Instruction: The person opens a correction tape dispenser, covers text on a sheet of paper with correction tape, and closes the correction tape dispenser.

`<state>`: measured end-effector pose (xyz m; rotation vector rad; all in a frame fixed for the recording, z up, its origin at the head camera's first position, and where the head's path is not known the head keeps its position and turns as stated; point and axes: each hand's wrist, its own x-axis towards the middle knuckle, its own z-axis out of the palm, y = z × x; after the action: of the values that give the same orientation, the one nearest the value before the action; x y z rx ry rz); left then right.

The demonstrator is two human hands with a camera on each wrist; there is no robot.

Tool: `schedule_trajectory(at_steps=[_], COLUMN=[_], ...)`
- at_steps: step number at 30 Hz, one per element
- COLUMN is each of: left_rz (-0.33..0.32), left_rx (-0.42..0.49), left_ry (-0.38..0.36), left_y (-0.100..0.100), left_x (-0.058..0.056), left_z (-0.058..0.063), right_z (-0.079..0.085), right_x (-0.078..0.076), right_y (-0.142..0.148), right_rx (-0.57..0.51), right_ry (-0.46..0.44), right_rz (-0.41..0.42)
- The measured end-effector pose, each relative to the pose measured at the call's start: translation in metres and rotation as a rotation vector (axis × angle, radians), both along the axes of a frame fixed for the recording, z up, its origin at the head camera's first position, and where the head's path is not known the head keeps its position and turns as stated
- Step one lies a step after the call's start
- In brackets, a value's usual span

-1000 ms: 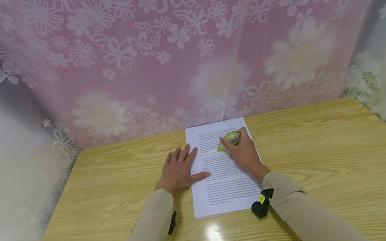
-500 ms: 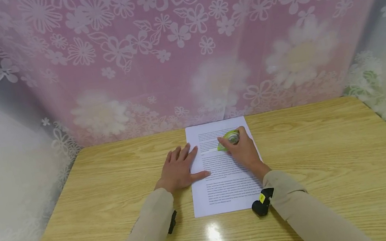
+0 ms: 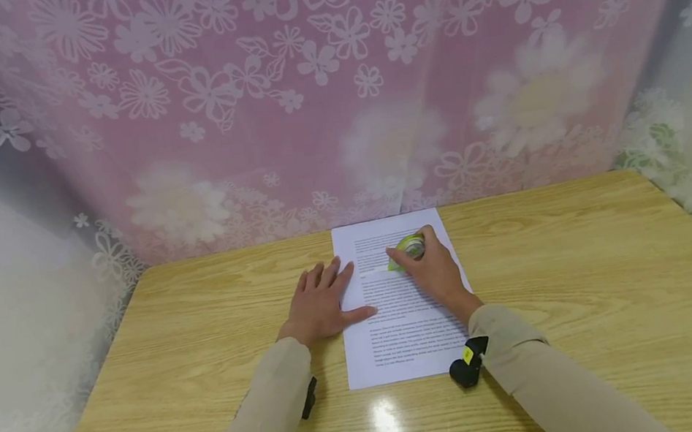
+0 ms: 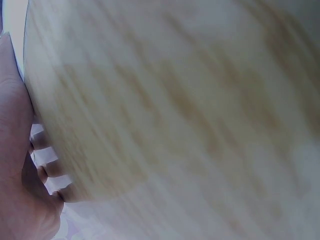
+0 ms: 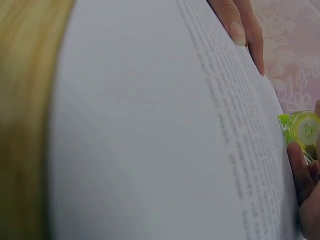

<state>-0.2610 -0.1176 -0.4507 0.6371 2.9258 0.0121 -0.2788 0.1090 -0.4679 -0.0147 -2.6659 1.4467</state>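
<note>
Pinching a green correction-tape dispenser (image 3: 414,245) in the right hand (image 3: 439,275) on the upper part of a printed sheet (image 3: 401,304), barely shifting it since a second ago, apparently working the same line, and resting the spread left hand (image 3: 319,308) across the left edge.

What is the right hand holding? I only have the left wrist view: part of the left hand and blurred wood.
Observer: In the head view, the right hand holds a small green tape dispenser, perhaps correction tape.
Operator: Where is its narrow end?
Observer: At the upper half of a printed sheet; I can't tell whether it touches the paper.
Operator: And on my side, how far in does the thumb reach?
Observer: The left hand has its thumb across the sheet's left edge, with the tip by the start of the printed text.
</note>
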Motion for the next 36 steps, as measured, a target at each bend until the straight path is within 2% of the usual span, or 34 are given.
schedule_trajectory(at_steps=[7, 18, 29, 36], left_rz=[-0.006, 0.000, 0.014, 0.012], left_rx=[0.017, -0.016, -0.024, -0.021], left_ry=[0.013, 0.021, 0.002, 0.001], left_y=[-0.001, 0.000, 0.002, 0.001], left_x=[-0.002, -0.003, -0.002, -0.001], left_z=[-0.001, -0.003, 0.001, -0.002], right_z=[0.008, 0.010, 0.010, 0.011], right_x=[-0.002, -0.002, -0.003, -0.001], right_y=[-0.005, -0.001, 0.007, 0.009], right_rx=[0.062, 0.042, 0.048, 0.039], right_ry=[0.048, 0.069, 0.042, 0.030], right_rz=[0.036, 0.027, 0.034, 0.034])
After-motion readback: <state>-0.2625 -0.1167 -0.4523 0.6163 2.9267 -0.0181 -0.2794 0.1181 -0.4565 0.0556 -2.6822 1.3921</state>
